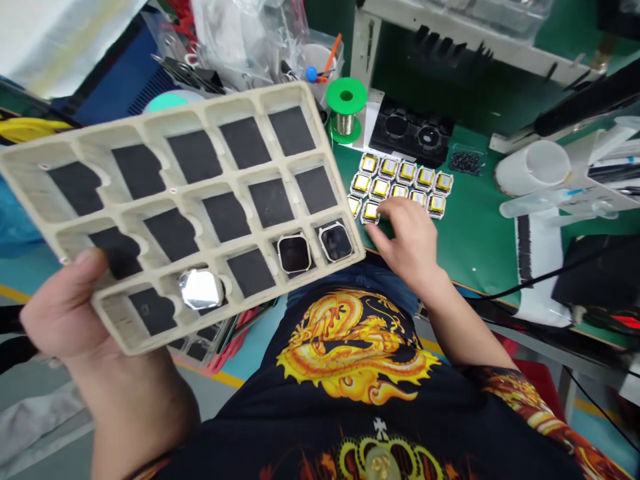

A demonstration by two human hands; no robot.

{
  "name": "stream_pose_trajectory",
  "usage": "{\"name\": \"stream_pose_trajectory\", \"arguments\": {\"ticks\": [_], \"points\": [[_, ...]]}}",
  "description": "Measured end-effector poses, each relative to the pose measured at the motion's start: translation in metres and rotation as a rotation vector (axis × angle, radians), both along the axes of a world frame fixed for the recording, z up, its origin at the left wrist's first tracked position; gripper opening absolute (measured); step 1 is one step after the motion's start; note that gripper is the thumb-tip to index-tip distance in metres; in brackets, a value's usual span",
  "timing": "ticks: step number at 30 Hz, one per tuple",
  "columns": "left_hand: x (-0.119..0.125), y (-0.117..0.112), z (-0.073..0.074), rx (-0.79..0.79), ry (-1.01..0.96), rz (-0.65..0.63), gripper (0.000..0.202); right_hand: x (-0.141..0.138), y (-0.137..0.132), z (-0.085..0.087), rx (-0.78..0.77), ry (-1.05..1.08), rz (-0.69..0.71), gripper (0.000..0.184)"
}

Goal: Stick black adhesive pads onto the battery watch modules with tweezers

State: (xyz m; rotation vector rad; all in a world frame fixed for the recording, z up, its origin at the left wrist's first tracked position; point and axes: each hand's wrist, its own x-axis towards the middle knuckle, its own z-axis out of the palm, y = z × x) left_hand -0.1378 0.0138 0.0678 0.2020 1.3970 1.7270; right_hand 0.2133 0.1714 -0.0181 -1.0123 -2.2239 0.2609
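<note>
My left hand point(75, 307) grips the lower left edge of a cream compartment tray point(231, 179), thumb on top, holding it tilted in the air. Dark pads line its compartments. In the nearest row sit two square watch cases with dark faces, one watch case point(294, 254) beside a corner watch case point(335, 242), and a shiny silver-faced piece point(201, 289) further left. Over the green bench, my right hand point(413, 243) has thumb and forefinger closed around a watch case with a yellow-edged inside point(371, 212). It is at the near edge of several similar open cases point(407, 172) in rows.
Behind the cases stand a green solder wire spool point(346, 100) and a black fixture point(413, 133). A small bag of dark bits point(467, 160), a white cup point(533, 167) and a black box point(597, 273) are to the right. A metal shelf frame point(465, 33) crosses the back.
</note>
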Motion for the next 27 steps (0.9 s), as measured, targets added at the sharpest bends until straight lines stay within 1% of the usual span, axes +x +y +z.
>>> {"name": "stream_pose_trajectory", "arguments": {"ticks": [2, 3, 5, 7, 9, 11, 15, 18, 20, 21, 22, 24, 25, 27], "points": [[-0.001, 0.003, 0.001, 0.118, 0.162, 0.034, 0.081, 0.0, -0.009, 0.019, 0.041, 0.13, -0.019, 0.02], [-0.001, 0.003, 0.002, 0.156, 0.214, 0.034, 0.082, -0.001, -0.015, 0.03, 0.061, 0.174, -0.006, 0.023], [-0.001, 0.002, 0.003, 0.175, 0.209, 0.019, 0.086, -0.003, -0.027, 0.049, 0.051, 0.125, 0.112, 0.032], [0.001, 0.001, 0.004, 0.164, 0.167, 0.027, 0.089, -0.007, -0.036, 0.06, 0.033, 0.01, 0.227, 0.033], [0.004, 0.001, 0.004, 0.135, 0.16, 0.046, 0.092, -0.01, -0.04, 0.062, 0.021, -0.084, 0.271, 0.026], [0.007, 0.003, 0.005, 0.085, 0.193, 0.052, 0.094, -0.012, -0.04, 0.059, -0.008, -0.124, 0.272, 0.019], [0.01, 0.003, 0.007, -0.008, 0.196, 0.007, 0.091, -0.007, -0.036, 0.057, -0.155, -0.09, 0.329, 0.009], [0.008, 0.0, 0.006, -0.04, 0.134, -0.024, 0.084, 0.002, -0.036, 0.063, -0.267, -0.069, 0.471, 0.005], [0.007, -0.002, 0.004, -0.043, 0.103, -0.031, 0.082, 0.009, -0.037, 0.067, -0.287, -0.043, 0.545, 0.006], [0.006, -0.002, 0.002, -0.038, 0.096, -0.034, 0.081, 0.013, -0.037, 0.068, -0.268, -0.009, 0.534, 0.009], [0.006, -0.001, 0.0, -0.031, 0.095, -0.038, 0.081, 0.016, -0.038, 0.068, -0.233, 0.039, 0.477, 0.012], [0.004, 0.0, -0.004, -0.002, 0.126, -0.036, 0.082, 0.023, -0.037, 0.063, -0.127, 0.147, 0.273, 0.019], [0.004, 0.0, -0.003, 0.014, 0.151, -0.026, 0.083, 0.026, -0.035, 0.058, -0.071, 0.186, 0.163, 0.021], [0.002, -0.003, 0.002, 0.0, 0.161, -0.005, 0.083, 0.032, -0.029, 0.043, 0.03, 0.194, -0.006, 0.018]]}}
